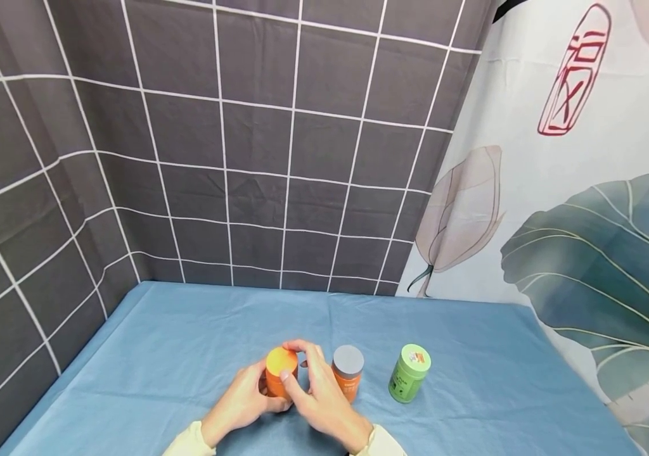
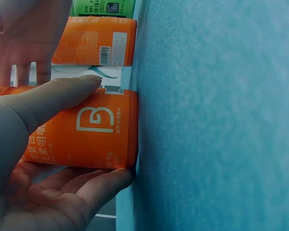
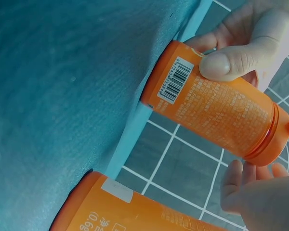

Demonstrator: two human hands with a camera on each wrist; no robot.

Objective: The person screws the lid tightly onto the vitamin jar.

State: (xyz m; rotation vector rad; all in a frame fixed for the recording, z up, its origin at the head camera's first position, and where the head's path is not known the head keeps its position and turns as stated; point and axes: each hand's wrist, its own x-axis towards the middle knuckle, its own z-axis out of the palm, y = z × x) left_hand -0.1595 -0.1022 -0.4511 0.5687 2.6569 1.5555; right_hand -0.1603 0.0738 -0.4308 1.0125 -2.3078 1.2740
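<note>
An orange jar (image 1: pixel 280 380) with a yellow-orange lid (image 1: pixel 281 360) stands upright on the blue cloth. My left hand (image 1: pixel 240 400) grips its body low down, thumb on one side and fingers on the other. The thumb (image 2: pixel 62 98) lies across the label in the left wrist view. My right hand (image 1: pixel 320 394) holds the lid at its rim, thumb in front and index finger behind. In the right wrist view the lid (image 3: pixel 272 142) sits on the neck, with the right fingers (image 3: pixel 238 180) around it.
Just right of my right hand stands a second orange jar (image 1: pixel 347 385) with a grey lid (image 1: pixel 348 361). Further right is a green jar (image 1: pixel 407 377) with a light green lid. A dark gridded curtain (image 1: pixel 256 145) and a printed white one (image 1: pixel 473 272) hang behind the table.
</note>
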